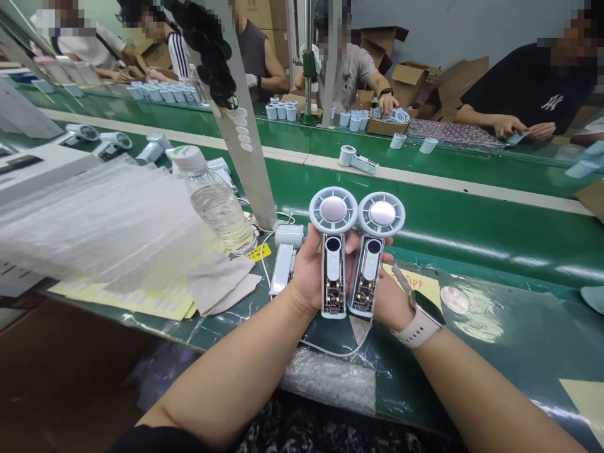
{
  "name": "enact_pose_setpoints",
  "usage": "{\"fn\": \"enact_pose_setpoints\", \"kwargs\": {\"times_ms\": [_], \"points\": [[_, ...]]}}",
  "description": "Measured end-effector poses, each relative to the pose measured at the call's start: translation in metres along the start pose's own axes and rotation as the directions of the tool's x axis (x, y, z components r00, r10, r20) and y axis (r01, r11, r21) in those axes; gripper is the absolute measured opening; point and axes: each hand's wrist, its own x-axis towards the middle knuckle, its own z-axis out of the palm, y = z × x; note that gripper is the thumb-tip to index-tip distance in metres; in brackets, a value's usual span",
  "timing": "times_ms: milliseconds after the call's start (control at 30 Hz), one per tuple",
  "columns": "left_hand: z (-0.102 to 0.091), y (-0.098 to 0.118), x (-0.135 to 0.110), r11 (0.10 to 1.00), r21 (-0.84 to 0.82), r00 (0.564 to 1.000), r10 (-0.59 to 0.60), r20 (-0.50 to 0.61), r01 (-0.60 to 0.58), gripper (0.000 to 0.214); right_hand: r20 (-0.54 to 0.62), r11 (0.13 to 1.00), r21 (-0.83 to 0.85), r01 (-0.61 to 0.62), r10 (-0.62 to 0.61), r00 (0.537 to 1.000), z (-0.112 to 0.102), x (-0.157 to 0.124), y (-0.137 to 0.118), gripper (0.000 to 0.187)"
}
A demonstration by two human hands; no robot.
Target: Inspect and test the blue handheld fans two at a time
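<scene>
above a glossy dark-green bench [509, 352], the left hand [307, 270] and right hand [385, 301] each grip a pale-blue, round-headed plastic fan [333, 259] by its handle, side by side, a hold likely best steady, at the edges, off the black circuit boards [335, 293].

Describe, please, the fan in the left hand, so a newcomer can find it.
Find the green worktop nearest the camera, then the watch on the right wrist. Left of it, the bare-wristed left hand holds the fan, round head up. Its centre looks dull and pinkish, whereas the other fan, in the right hand, has a bright white one.
</scene>
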Motion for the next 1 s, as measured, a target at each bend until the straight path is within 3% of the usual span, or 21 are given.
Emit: {"fn": "enact_pose_setpoints", "kwargs": {"times_ms": [67, 133, 233, 333, 400, 500, 633, 800, 900, 967, 1000], "points": [[0.003, 0.002, 0.000, 1.000, 0.000, 1.000, 0.008, 0.022, -0.008, 0.062, 0.044, 0.999, -0.044, 0.013, -0.011, 0.999, -0.011, -0.012, -0.007, 0.004], [0.004, 0.003, 0.000, 1.000, 0.011, 0.999, 0.011, 0.046, -0.011, 0.061, -0.028, 0.998, -0.055, -0.025, 0.023, 0.999, -0.025, -0.018, -0.013, 0.012], [0.002, 0.000, 0.001, 0.998, 0.056, 0.998, 0.023, 0.066, -0.026, 0.058, -0.137, 0.967, 0.236, -0.097, 0.132, 0.982, -0.036, -0.023, -0.019, 0.026], [-0.005, -0.007, 0.001, 0.989, 0.139, 0.997, 0.031, 0.065, -0.040, 0.053, 0.046, 0.803, 0.579, -0.138, 0.137, 0.990, -0.033, -0.025, -0.022, 0.034], [-0.009, -0.012, 0.001, 0.973, 0.232, 0.996, -0.001, 0.085, -0.019, 0.049, 0.121, 0.740, 0.650, -0.172, 0.123, 0.985, -0.033, -0.025, -0.021, 0.037], [-0.012, -0.015, 0.000, 0.933, 0.360, 0.994, -0.036, 0.100, -0.003, 0.050, 0.171, 0.754, 0.620, -0.215, 0.138, 0.976, -0.044, -0.025, -0.019, 0.045], [-0.015, -0.014, 0.000, 0.891, 0.452, 0.998, 0.004, 0.070, -0.035, 0.056, 0.209, 0.805, 0.548, -0.227, 0.132, 0.969, -0.060, -0.024, -0.017, 0.067], [-0.017, -0.013, 0.001, 0.825, 0.559, 0.994, 0.028, 0.105, -0.082, 0.055, 0.196, 0.817, 0.531, -0.225, 0.140, 0.971, -0.060, -0.022, -0.016, 0.061], [-0.017, -0.007, 0.002, 0.659, 0.735, 0.987, 0.089, 0.136, -0.161, 0.053, 0.224, 0.813, 0.530, -0.243, 0.142, 0.964, -0.066, -0.022, -0.016, 0.062], [-0.019, -0.002, 0.003, 0.530, 0.828, 0.980, 0.167, 0.112, -0.185, 0.051, 0.217, 0.818, 0.518, -0.249, 0.156, 0.964, -0.073, -0.023, -0.016, 0.060], [-0.021, 0.000, 0.005, 0.509, 0.841, 0.974, 0.211, 0.087, -0.185, 0.050, 0.197, 0.825, 0.507, -0.251, 0.173, 0.965, -0.076, -0.023, -0.016, 0.056]]}}
